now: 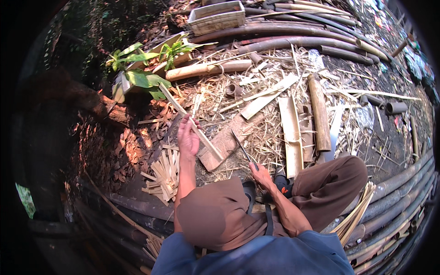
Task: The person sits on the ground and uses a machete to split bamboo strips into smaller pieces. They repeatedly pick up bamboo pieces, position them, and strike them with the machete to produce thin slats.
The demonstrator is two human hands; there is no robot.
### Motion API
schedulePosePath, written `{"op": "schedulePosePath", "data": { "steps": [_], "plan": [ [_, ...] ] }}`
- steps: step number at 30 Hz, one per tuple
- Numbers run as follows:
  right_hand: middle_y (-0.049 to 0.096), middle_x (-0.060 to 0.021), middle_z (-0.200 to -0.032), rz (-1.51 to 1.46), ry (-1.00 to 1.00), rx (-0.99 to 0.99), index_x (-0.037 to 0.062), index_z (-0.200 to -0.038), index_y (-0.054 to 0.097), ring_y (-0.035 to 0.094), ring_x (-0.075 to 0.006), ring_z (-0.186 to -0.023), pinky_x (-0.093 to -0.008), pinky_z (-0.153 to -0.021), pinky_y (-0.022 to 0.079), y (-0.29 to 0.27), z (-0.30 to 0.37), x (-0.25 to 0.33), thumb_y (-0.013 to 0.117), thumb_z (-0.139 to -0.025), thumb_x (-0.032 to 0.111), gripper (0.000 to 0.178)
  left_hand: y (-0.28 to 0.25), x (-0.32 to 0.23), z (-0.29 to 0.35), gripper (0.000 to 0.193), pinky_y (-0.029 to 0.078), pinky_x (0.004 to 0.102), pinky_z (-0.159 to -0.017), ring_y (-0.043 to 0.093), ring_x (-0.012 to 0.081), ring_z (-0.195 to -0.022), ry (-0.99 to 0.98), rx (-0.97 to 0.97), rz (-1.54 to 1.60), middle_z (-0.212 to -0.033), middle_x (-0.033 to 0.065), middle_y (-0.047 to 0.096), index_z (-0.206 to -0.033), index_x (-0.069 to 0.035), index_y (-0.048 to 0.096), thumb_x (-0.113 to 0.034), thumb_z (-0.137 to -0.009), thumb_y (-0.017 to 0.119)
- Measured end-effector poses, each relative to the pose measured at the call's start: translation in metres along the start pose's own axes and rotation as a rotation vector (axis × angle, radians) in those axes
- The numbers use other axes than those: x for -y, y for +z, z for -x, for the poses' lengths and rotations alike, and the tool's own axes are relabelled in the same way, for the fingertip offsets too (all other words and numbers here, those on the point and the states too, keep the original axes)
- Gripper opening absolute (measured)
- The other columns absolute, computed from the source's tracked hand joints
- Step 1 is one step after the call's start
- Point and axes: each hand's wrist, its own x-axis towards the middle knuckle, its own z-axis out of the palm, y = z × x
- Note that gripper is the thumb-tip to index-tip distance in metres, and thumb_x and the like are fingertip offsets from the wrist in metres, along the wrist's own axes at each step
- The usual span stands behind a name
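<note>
"What's at the left?"

"A pile of short slats [165, 176], near the left hand [188, 137]."

"And that hand's fingers?"

"Curled round a long bamboo strip [207, 143], which slants down to a wooden board [226, 143]. I can't tell whether they touch."

"The right hand [261, 175]?"

"Fingers closed on the handle of a knife [241, 145], blade pointing forward."

"Farther right?"

"A split bamboo half [290, 137], then a round bamboo section [319, 114]."

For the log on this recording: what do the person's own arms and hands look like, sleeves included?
The left hand and right hand are ungloved, with no watch or band showing at the wrists. Both forearms are bare, below a short-sleeved blue top.
</note>
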Motion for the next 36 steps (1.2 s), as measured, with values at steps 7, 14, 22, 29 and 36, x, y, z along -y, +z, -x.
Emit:
{"op": "schedulePosePath", "data": {
  "steps": [7, 14, 22, 29, 36],
  "plan": [
    [0.05, -0.0036, -0.061, -0.087, -0.067, -0.051, 0.0025, -0.087, 0.061, 0.051, -0.0142, -0.059, -0.0322, -0.055, 0.04, -0.019, 0.025, 0.042, 0.054, -0.093, 0.052, 0.05, 0.002, 0.03, -0.015, 0.053, 0.058, 0.0304, -0.075, 0.062, 0.0175, -0.081, 0.393, -0.049, -0.313, -0.105, 0.012, 0.053, -0.137, -0.006, 0.036, -0.009, -0.092, 0.065],
    [0.038, 0.0068, -0.059, -0.104, -0.378, -0.169, 0.0076, -0.09, 0.054, 0.034, -0.003, -0.046, -0.0242, -0.04, 0.025, -0.06, 0.029, 0.066, 0.054, -0.1, 0.037, 0.031, 0.017, 0.049, -0.037, 0.023, 0.055, 0.0283, -0.072, 0.064, 0.0157, -0.081, 0.469, -0.111, -0.545, -0.091, 0.0108, 0.063, -0.116, 0.002, 0.047, -0.014, -0.099, 0.05],
    [0.048, 0.0025, -0.069, -0.184, -0.463, -0.089, 0.0019, -0.119, 0.056, 0.043, -0.0068, -0.061, -0.0258, -0.054, 0.038, -0.109, 0.108, 0.168, 0.051, -0.101, 0.037, 0.04, 0.067, 0.039, -0.015, 0.044, 0.043, 0.0289, -0.078, 0.049, 0.013, -0.079, 0.562, 0.171, -0.408, -0.082, 0.0034, 0.051, -0.121, -0.001, 0.046, -0.04, -0.102, 0.041],
    [0.047, 0.0, -0.078, -0.118, -0.571, -0.008, 0.0069, -0.142, 0.041, 0.041, -0.0071, -0.066, -0.0246, -0.058, 0.038, -0.113, 0.138, 0.212, 0.04, -0.105, 0.032, 0.045, 0.096, 0.054, 0.026, 0.036, 0.035, 0.0262, -0.076, 0.042, 0.0104, -0.077, 0.265, 0.269, -0.099, -0.081, -0.0001, 0.05, -0.088, -0.007, 0.057, -0.04, -0.1, 0.053],
    [0.046, 0.001, -0.08, -0.221, -0.535, 0.041, 0.0049, -0.142, 0.042, 0.04, -0.0072, -0.068, -0.0237, -0.06, 0.037, -0.114, 0.135, 0.212, 0.04, -0.105, 0.032, 0.046, 0.106, 0.079, 0.043, 0.034, 0.033, 0.0219, -0.07, 0.041, 0.006, -0.073, 0.226, 0.302, -0.102, -0.076, -0.0042, 0.049, -0.084, -0.007, 0.057, -0.038, -0.097, 0.06]
  ]
}}
